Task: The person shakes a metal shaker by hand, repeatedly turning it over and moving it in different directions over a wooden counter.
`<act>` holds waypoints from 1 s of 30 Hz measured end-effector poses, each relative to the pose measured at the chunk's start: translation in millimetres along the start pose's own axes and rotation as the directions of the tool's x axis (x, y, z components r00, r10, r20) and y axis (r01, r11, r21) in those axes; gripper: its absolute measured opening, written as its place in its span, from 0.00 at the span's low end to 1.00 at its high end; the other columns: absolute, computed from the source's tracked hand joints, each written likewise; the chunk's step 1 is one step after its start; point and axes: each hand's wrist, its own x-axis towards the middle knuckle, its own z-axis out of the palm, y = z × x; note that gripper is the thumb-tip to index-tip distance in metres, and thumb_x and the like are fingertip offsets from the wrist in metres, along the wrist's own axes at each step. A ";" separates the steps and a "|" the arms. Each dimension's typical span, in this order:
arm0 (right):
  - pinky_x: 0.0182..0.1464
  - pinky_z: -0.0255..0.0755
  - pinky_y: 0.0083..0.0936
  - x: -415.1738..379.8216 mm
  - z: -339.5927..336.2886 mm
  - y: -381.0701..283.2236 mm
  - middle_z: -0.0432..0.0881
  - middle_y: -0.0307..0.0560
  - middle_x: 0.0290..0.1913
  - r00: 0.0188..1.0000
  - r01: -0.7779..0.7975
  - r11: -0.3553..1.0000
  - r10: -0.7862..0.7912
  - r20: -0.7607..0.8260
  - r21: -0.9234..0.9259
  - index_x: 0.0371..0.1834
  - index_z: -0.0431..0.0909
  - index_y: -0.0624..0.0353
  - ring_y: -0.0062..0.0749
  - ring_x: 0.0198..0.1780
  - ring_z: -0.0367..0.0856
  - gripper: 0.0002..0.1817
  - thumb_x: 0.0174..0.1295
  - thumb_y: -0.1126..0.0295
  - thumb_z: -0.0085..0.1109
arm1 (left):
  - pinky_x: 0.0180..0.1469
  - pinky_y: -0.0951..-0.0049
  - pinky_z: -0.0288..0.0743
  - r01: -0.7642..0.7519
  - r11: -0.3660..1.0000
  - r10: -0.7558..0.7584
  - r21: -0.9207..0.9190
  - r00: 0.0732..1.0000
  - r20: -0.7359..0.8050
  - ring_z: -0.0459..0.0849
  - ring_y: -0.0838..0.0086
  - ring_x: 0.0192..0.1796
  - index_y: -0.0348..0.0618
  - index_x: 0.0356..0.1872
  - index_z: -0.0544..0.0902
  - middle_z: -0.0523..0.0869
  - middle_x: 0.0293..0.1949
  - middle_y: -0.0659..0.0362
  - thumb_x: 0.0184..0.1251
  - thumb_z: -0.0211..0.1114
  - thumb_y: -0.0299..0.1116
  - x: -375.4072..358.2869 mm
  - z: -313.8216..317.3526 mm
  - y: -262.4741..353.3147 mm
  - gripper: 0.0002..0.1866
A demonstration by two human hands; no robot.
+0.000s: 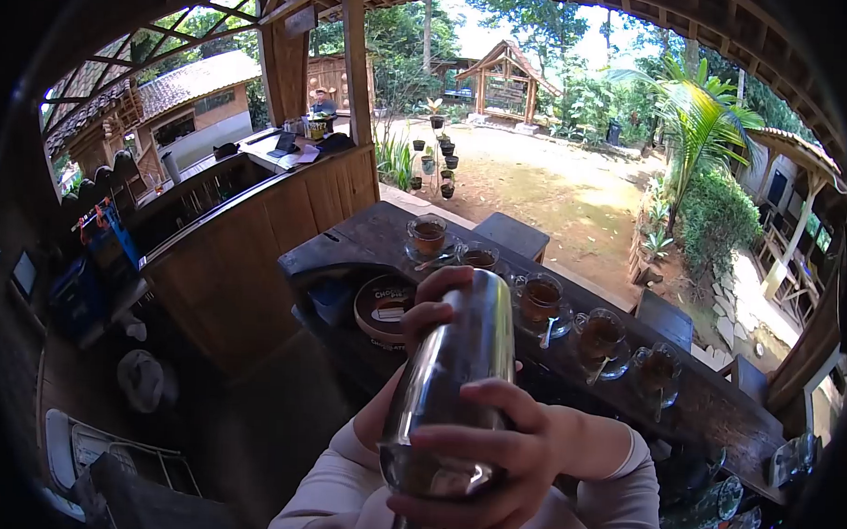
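A shiny metal cocktail shaker (467, 345) is held at a tilt in front of my chest, its broad smooth end pointing up and away from me. My left hand (431, 307) is closed around the upper left side, with part of it hidden behind the metal. Lower down, my right hand (505, 454) wraps its fingers across the shaker's near side. Just beyond the shaker, a glass cup (541, 297) of brown drink stands on a saucer with a spoon. A round brown box (384, 312) with lettering on its lid lies to the left of my left hand.
The long dark wooden table (717, 415) bears several more glass cups, including one at the far end (426, 232). Empty-looking glassware (718, 499) stands at lower right. Stools (513, 235) line the far side. A wooden counter (265, 250) is at left, with a person (322, 102) behind it.
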 end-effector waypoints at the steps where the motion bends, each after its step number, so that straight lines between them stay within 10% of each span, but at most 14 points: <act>1: 0.51 0.70 0.48 -6.3 2.2 8.6 0.75 0.41 0.52 0.998 -0.045 0.997 0.048 -0.044 0.060 0.45 0.78 0.40 0.51 0.54 0.73 0.20 0.45 0.57 0.66 | 0.64 0.64 0.65 0.003 1.000 -0.003 -0.002 1.000 -0.001 0.69 0.61 0.61 0.45 0.60 0.62 0.69 0.58 0.48 0.46 0.74 0.31 0.0 -7.0 -4.2 0.39; 4: 0.57 0.65 0.46 -25.2 3.5 58.0 0.75 0.45 0.53 0.953 -0.303 0.926 0.300 -0.048 -0.227 0.49 0.76 0.52 0.55 0.55 0.71 0.26 0.45 0.56 0.67 | 0.53 0.66 0.74 0.695 0.710 -0.704 0.118 0.707 0.072 0.74 0.67 0.56 0.41 0.54 0.70 0.72 0.56 0.51 0.48 0.71 0.33 -45.7 -49.0 -29.7 0.30; 5: 0.57 0.65 0.47 -37.4 18.7 76.0 0.75 0.46 0.53 0.736 -0.619 0.780 0.618 -0.275 0.097 0.48 0.76 0.52 0.59 0.56 0.69 0.25 0.44 0.61 0.67 | 0.55 0.64 0.71 0.809 0.504 -0.861 0.302 0.497 0.105 0.75 0.69 0.56 0.40 0.52 0.74 0.75 0.55 0.52 0.51 0.67 0.34 -66.5 -59.8 -36.4 0.25; 7: 0.57 0.65 0.49 -38.6 21.8 66.7 0.75 0.44 0.53 0.687 -0.613 0.780 0.605 -0.402 0.125 0.47 0.76 0.45 0.55 0.56 0.70 0.23 0.44 0.64 0.66 | 0.54 0.67 0.72 0.648 0.629 -0.736 0.429 0.675 0.059 0.77 0.71 0.54 0.38 0.53 0.73 0.76 0.54 0.54 0.52 0.66 0.34 -70.9 -44.9 -32.4 0.25; 9: 0.56 0.65 0.54 -12.8 7.6 21.5 0.74 0.43 0.53 0.961 -0.278 0.934 0.270 -0.064 -0.226 0.47 0.76 0.36 0.50 0.56 0.71 0.22 0.44 0.65 0.64 | 0.57 0.67 0.71 0.696 0.175 -0.936 -0.696 0.337 0.102 0.74 0.69 0.59 0.43 0.59 0.69 0.74 0.56 0.53 0.58 0.65 0.38 -37.2 -31.9 -16.2 0.28; 14: 0.55 0.64 0.56 -4.0 -7.0 -0.8 0.74 0.39 0.54 0.994 -0.101 0.992 0.103 0.026 -0.077 0.43 0.78 0.30 0.47 0.57 0.70 0.19 0.43 0.61 0.63 | 0.61 0.64 0.68 0.072 0.997 -0.071 -0.015 0.997 0.023 0.69 0.63 0.63 0.48 0.62 0.65 0.70 0.59 0.50 0.60 0.63 0.38 1.4 9.9 -8.7 0.29; 16: 0.59 0.64 0.45 -22.8 -10.3 38.3 0.74 0.51 0.55 0.968 -0.228 0.891 0.253 0.010 -0.393 0.45 0.80 0.53 0.54 0.55 0.71 0.24 0.43 0.58 0.70 | 0.61 0.63 0.68 0.251 0.967 -0.249 -0.052 0.968 0.037 0.68 0.63 0.63 0.49 0.62 0.64 0.69 0.60 0.49 0.59 0.64 0.37 -15.7 11.7 8.7 0.30; 17: 0.58 0.64 0.47 -31.6 -6.3 48.9 0.76 0.43 0.53 0.756 -0.573 0.817 0.557 -0.344 0.062 0.44 0.79 0.48 0.39 0.58 0.71 0.23 0.39 0.63 0.69 | 0.60 0.63 0.68 0.394 0.914 -0.391 -0.091 0.919 0.055 0.68 0.62 0.63 0.49 0.62 0.63 0.69 0.60 0.48 0.58 0.65 0.36 -24.8 14.9 16.6 0.31; 21: 0.57 0.65 0.46 -17.5 -27.1 -1.3 0.76 0.42 0.53 0.967 -0.254 0.904 0.249 -0.059 -0.344 0.49 0.77 0.44 0.47 0.55 0.74 0.20 0.50 0.62 0.65 | 0.60 0.61 0.68 0.812 0.554 -0.779 -0.186 0.584 0.230 0.67 0.58 0.63 0.51 0.62 0.60 0.66 0.61 0.46 0.54 0.69 0.34 -27.5 28.5 11.2 0.36; 23: 0.55 0.66 0.46 -2.9 -30.5 -51.7 0.77 0.39 0.53 0.958 -0.270 0.936 0.284 0.031 -0.227 0.47 0.79 0.39 0.48 0.55 0.73 0.17 0.51 0.57 0.62 | 0.58 0.58 0.69 0.276 0.959 -0.273 -0.067 0.960 0.057 0.69 0.56 0.60 0.51 0.61 0.58 0.67 0.58 0.41 0.43 0.78 0.35 -24.8 58.7 5.9 0.44; 26: 0.54 0.66 0.47 -18.4 -45.8 -45.3 0.76 0.37 0.53 0.992 -0.111 0.941 0.123 0.015 -0.319 0.43 0.81 0.37 0.46 0.55 0.71 0.15 0.52 0.54 0.59 | 0.54 0.63 0.73 0.114 0.983 -0.106 -0.144 0.992 0.063 0.70 0.56 0.59 0.49 0.60 0.60 0.69 0.56 0.43 0.50 0.74 0.33 -25.5 71.0 -21.7 0.38; 27: 0.54 0.66 0.47 -32.8 -47.9 -36.2 0.76 0.39 0.53 0.874 -0.483 0.848 0.451 -0.179 -0.219 0.46 0.80 0.39 0.48 0.57 0.70 0.18 0.49 0.56 0.62 | 0.53 0.67 0.75 0.300 0.889 -0.252 -0.345 0.951 0.178 0.72 0.62 0.59 0.46 0.59 0.63 0.70 0.57 0.48 0.56 0.69 0.32 -44.0 66.0 -54.0 0.31; 29: 0.55 0.68 0.44 -63.7 -55.2 1.1 0.75 0.42 0.52 0.807 -0.590 0.645 0.472 -0.354 -0.485 0.43 0.81 0.39 0.53 0.56 0.70 0.20 0.41 0.60 0.68 | 0.56 0.66 0.72 0.849 -0.139 -0.669 -0.509 0.299 0.681 0.71 0.67 0.60 0.44 0.59 0.66 0.70 0.59 0.53 0.60 0.65 0.34 -133.7 59.3 -125.6 0.27; 30: 0.54 0.69 0.46 -67.9 -59.3 3.3 0.76 0.41 0.52 0.736 -0.663 0.661 0.486 -0.471 -0.353 0.43 0.81 0.37 0.53 0.56 0.70 0.20 0.42 0.61 0.68 | 0.62 0.66 0.67 0.813 0.581 -0.693 -0.038 0.519 0.500 0.69 0.71 0.61 0.43 0.59 0.66 0.68 0.61 0.56 0.60 0.64 0.36 -72.7 77.1 -67.4 0.27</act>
